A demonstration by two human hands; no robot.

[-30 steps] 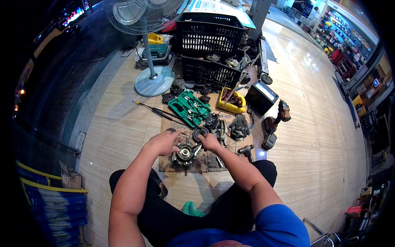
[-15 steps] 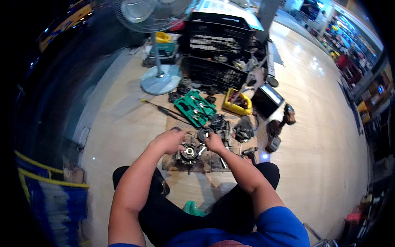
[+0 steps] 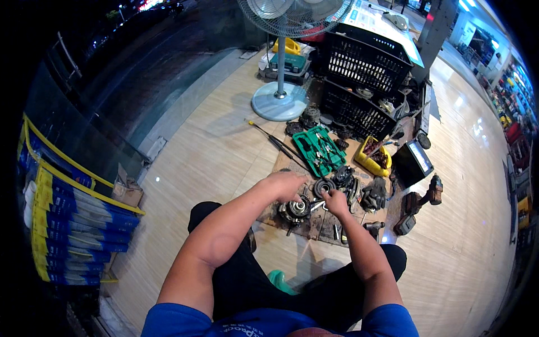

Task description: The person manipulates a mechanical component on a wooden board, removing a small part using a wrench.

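The right hand (image 3: 336, 203) pinches the dark ring-shaped part (image 3: 324, 186) at its near edge, above the cardboard sheet (image 3: 323, 226). The round metal hub assembly (image 3: 299, 206) sits on the sheet, left of that grip and closer to the wearer, bore facing up. The left hand (image 3: 287, 186) is nearer the assembly, fingers partly extended; whether it holds anything cannot be told.

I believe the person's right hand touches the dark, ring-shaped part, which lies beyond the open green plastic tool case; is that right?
No: the right hand touches the dark, ring-shaped part, but the head view shows it nearer the person than the open green tool case.
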